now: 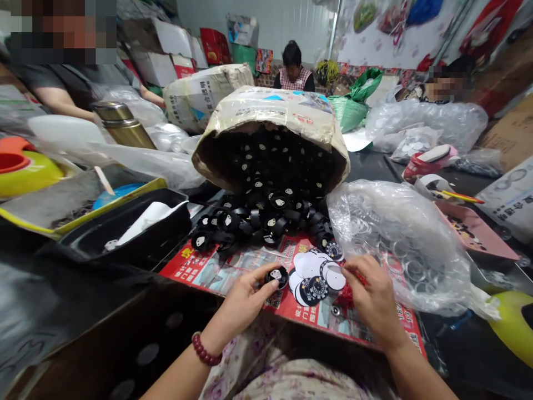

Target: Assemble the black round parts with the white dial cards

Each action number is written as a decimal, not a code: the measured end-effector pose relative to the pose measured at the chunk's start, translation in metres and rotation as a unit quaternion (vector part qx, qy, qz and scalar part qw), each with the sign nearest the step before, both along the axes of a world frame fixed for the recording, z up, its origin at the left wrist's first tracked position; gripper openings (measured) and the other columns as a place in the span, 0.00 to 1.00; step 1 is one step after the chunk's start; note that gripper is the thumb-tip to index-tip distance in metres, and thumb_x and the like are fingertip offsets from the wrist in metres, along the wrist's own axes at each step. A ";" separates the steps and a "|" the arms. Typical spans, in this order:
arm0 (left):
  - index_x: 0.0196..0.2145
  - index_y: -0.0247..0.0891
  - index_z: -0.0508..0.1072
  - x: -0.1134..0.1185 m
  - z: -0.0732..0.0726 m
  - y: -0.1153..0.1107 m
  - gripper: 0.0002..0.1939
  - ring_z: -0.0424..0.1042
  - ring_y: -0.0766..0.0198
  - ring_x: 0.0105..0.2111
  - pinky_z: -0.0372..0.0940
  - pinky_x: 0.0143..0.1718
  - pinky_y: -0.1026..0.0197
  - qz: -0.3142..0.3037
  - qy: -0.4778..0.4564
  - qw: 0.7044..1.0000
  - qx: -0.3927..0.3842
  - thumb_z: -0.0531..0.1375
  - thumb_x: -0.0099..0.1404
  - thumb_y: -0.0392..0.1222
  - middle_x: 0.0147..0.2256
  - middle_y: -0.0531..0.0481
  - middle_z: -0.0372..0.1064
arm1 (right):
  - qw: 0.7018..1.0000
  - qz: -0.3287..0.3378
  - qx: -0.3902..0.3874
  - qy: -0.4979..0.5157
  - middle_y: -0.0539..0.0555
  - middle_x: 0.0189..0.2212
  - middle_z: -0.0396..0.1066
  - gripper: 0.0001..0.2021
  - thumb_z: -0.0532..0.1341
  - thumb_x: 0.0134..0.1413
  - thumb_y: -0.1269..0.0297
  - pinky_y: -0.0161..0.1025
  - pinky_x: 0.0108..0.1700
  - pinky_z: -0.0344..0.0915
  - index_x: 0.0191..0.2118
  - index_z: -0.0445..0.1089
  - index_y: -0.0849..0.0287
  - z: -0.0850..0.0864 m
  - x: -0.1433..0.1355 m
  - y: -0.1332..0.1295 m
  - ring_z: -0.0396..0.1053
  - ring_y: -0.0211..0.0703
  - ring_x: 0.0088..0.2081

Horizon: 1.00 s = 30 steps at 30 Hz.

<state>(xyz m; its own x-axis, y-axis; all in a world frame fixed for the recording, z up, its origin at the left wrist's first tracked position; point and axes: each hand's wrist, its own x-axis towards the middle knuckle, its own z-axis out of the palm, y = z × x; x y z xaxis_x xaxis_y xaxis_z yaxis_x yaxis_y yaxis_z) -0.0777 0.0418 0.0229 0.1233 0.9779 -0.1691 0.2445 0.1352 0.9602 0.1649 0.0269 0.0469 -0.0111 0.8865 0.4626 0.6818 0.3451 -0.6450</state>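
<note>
Between thumb and fingers, my left hand [250, 297] holds a round black watch case [278, 276] with a small whitish part inside. My right hand [372, 297] pinches the edge of a white disc [334, 276] at the right side of a pile of round dials. Several dials lie white side up; a black printed dial [318, 288] shows its face. Red thread-like material [346, 297] lies under my right fingers. Beyond both hands, many black watch cases [272, 222] spill from a large sack-like carton [275, 111] onto a red printed sheet [200, 266].
A clear plastic bag of rings [400, 244] lies at the right, beside a pink tray [478, 230]. Black tray [125, 228], yellow-edged box [75, 208] and metal flask [122, 123] stand left. Three people sit or stand around the table.
</note>
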 end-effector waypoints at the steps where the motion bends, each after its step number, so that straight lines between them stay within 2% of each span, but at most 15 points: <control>1: 0.52 0.44 0.69 -0.002 -0.002 0.000 0.25 0.55 0.74 0.14 0.50 0.14 0.70 0.004 -0.005 1.000 -0.005 0.62 0.55 0.44 0.23 0.56 0.66 | 1.000 0.008 0.011 0.002 0.53 0.30 0.66 0.06 0.55 0.58 0.70 0.40 0.38 0.60 0.30 0.65 0.57 0.002 -0.004 -0.009 0.64 0.43 0.34; 3: 0.56 0.44 0.62 -0.005 -0.004 -0.001 0.31 0.56 0.74 0.13 0.49 0.12 0.70 0.014 -0.006 0.999 -0.042 0.63 0.54 0.44 0.25 0.56 0.67 | 0.998 0.060 0.009 -0.013 0.53 0.29 0.65 0.07 0.54 0.58 0.72 0.39 0.36 0.61 0.32 0.66 0.57 0.000 -0.011 -0.026 0.63 0.43 0.33; 4: 0.55 0.41 0.61 -0.005 -0.005 -0.001 0.31 0.55 0.74 0.12 0.49 0.10 0.70 0.017 -0.006 0.998 -0.068 0.62 0.54 0.44 0.23 0.57 0.66 | 0.995 0.097 -0.004 -0.031 0.54 0.29 0.65 0.08 0.53 0.58 0.73 0.38 0.35 0.61 0.32 0.66 0.58 -0.002 -0.014 -0.032 0.63 0.42 0.33; 6: 0.48 0.37 0.65 -0.005 -0.005 -0.003 0.24 0.56 0.73 0.11 0.49 0.09 0.70 0.010 -0.018 0.993 -0.114 0.61 0.55 0.45 0.21 0.58 0.64 | 0.986 0.150 -0.037 -0.069 0.54 0.28 0.65 0.09 0.53 0.58 0.74 0.37 0.33 0.61 0.30 0.68 0.59 -0.007 -0.018 -0.039 0.63 0.42 0.32; 7: 0.44 0.36 0.66 -0.004 -0.004 -0.004 0.19 0.57 0.73 0.11 0.50 0.08 0.71 -0.001 -0.033 0.991 -0.129 0.61 0.55 0.45 0.21 0.57 0.64 | 0.984 0.154 -0.045 -0.074 0.54 0.27 0.65 0.10 0.53 0.58 0.74 0.37 0.32 0.60 0.30 0.69 0.59 -0.008 -0.019 -0.039 0.63 0.42 0.31; 11: 0.36 0.38 0.65 0.006 0.001 -0.013 0.12 0.61 0.73 0.13 0.54 0.09 0.73 -0.031 -0.129 0.979 -0.152 0.61 0.57 0.44 0.21 0.58 0.64 | 0.991 0.127 -0.037 0.021 0.51 0.24 0.67 0.06 0.57 0.58 0.71 0.35 0.30 0.60 0.34 0.72 0.58 0.003 -0.025 -0.032 0.64 0.39 0.28; 14: 0.36 0.41 0.62 0.016 0.005 -0.021 0.11 0.62 0.72 0.12 0.54 0.08 0.73 -0.028 -0.214 0.960 -0.177 0.61 0.58 0.44 0.19 0.61 0.62 | 0.982 0.154 -0.057 0.096 0.51 0.28 0.71 0.06 0.60 0.56 0.68 0.35 0.32 0.63 0.39 0.72 0.57 0.010 -0.034 -0.029 0.67 0.39 0.29; 17: 0.40 0.41 0.62 0.025 0.008 -0.029 0.14 0.65 0.71 0.13 0.55 0.08 0.74 -0.047 -0.279 0.937 -0.204 0.62 0.58 0.42 0.19 0.61 0.61 | 0.975 0.153 -0.088 0.135 0.53 0.32 0.72 0.07 0.60 0.56 0.65 0.36 0.36 0.64 0.40 0.72 0.58 0.002 -0.041 -0.028 0.69 0.40 0.33; 21: 0.47 0.40 0.63 0.031 0.011 -0.034 0.21 0.68 0.72 0.15 0.58 0.09 0.75 -0.059 -0.315 0.922 -0.216 0.63 0.57 0.40 0.24 0.58 0.66 | 0.967 0.068 -0.155 0.189 0.51 0.27 0.71 0.09 0.59 0.56 0.64 0.35 0.33 0.63 0.42 0.71 0.58 -0.015 -0.040 -0.028 0.68 0.40 0.29; 23: 0.48 0.39 0.63 0.034 0.011 -0.035 0.21 0.68 0.72 0.15 0.58 0.09 0.75 -0.067 -0.322 0.916 -0.228 0.63 0.58 0.41 0.26 0.56 0.68 | 0.953 0.062 -0.201 0.220 0.50 0.26 0.71 0.09 0.59 0.55 0.63 0.34 0.31 0.63 0.40 0.71 0.59 -0.018 -0.038 -0.027 0.67 0.39 0.28; 26: 0.46 0.38 0.64 0.038 0.010 -0.036 0.17 0.68 0.72 0.13 0.58 0.08 0.74 -0.066 -0.334 0.908 -0.245 0.59 0.61 0.46 0.25 0.54 0.69 | 0.938 0.069 -0.236 0.244 0.50 0.26 0.70 0.06 0.59 0.53 0.63 0.33 0.30 0.62 0.32 0.69 0.60 -0.018 -0.038 -0.026 0.66 0.38 0.28; 30: 0.46 0.37 0.64 0.041 0.006 -0.037 0.18 0.66 0.71 0.11 0.57 0.07 0.74 -0.049 -0.313 0.914 -0.253 0.58 0.61 0.48 0.20 0.56 0.67 | 0.944 0.057 -0.238 0.223 0.48 0.21 0.65 0.06 0.61 0.50 0.65 0.32 0.26 0.58 0.26 0.68 0.60 -0.014 -0.038 -0.025 0.61 0.36 0.24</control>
<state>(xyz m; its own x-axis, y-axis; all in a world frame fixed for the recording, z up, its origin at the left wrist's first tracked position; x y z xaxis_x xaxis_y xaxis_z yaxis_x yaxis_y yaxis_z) -0.0371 0.0044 0.0289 0.4343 0.7731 -0.4622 -0.2969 0.6074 0.7369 0.1274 0.0017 0.0328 -0.0174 0.9998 -0.0058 0.2813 -0.0007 -0.9596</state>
